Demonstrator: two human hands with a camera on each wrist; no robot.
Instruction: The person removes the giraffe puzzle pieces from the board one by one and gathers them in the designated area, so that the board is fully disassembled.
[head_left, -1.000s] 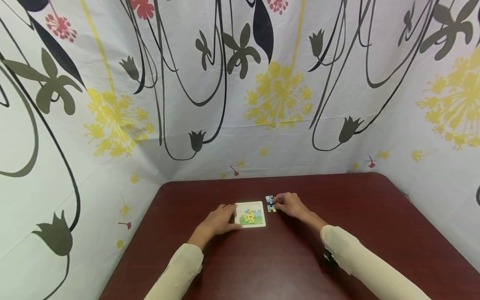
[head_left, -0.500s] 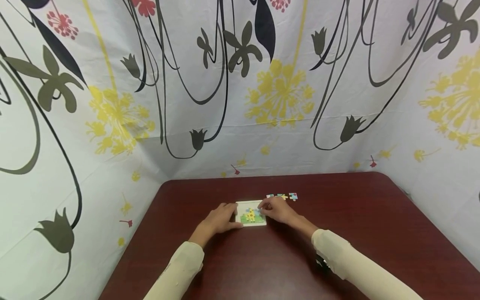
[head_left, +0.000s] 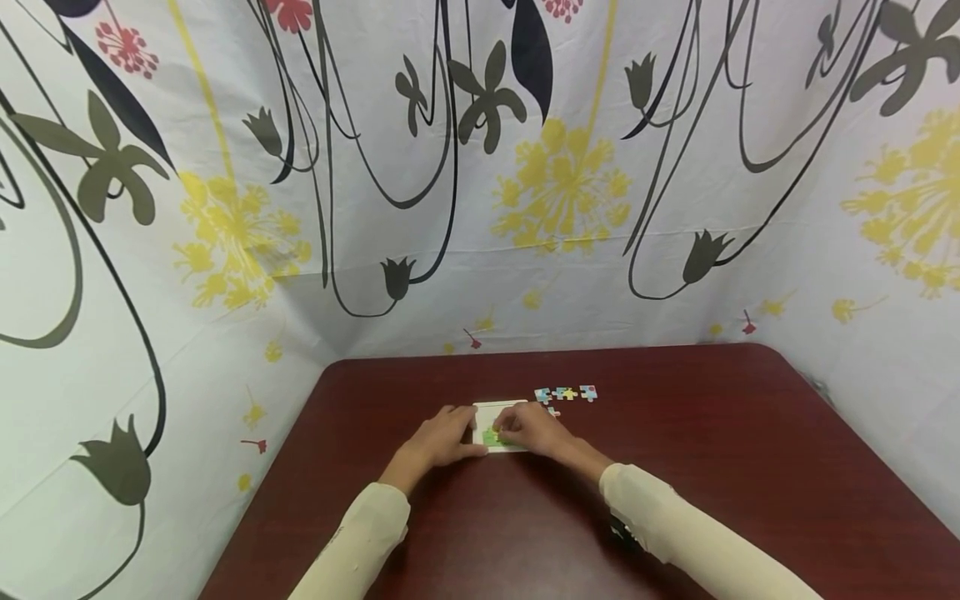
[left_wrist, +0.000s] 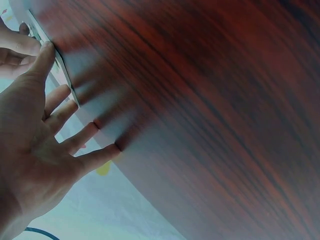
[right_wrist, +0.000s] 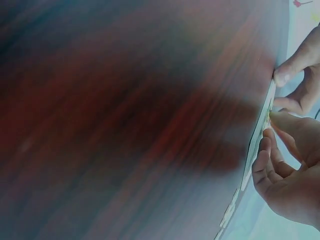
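Note:
A small white-framed jigsaw puzzle board (head_left: pixel 487 411) lies flat on the table, with green at its lower part. At its left edge my left hand (head_left: pixel 438 437) touches the frame, thumb at the near corner and fingers at the far side. The left wrist view shows that hand's fingers (left_wrist: pixel 85 137) spread and fairly straight. My right hand (head_left: pixel 534 425) reaches over the board from the right, covering much of the picture. Its thumb and curled index pinch a small yellow puzzle piece (head_left: pixel 497 431), mostly hidden, close over the board's middle.
Several loose puzzle pieces (head_left: pixel 567 393) lie in a row behind and to the right of the board. Another piece (head_left: pixel 553 412) sits beside the right hand. A dark red wooden table (head_left: pixel 517 533) meets a flower-printed cloth (head_left: pixel 450 317) at the back.
My right hand has moved left from the loose pieces onto the board's middle, uncovering the row of pieces. My left hand has stayed at the board's left edge.

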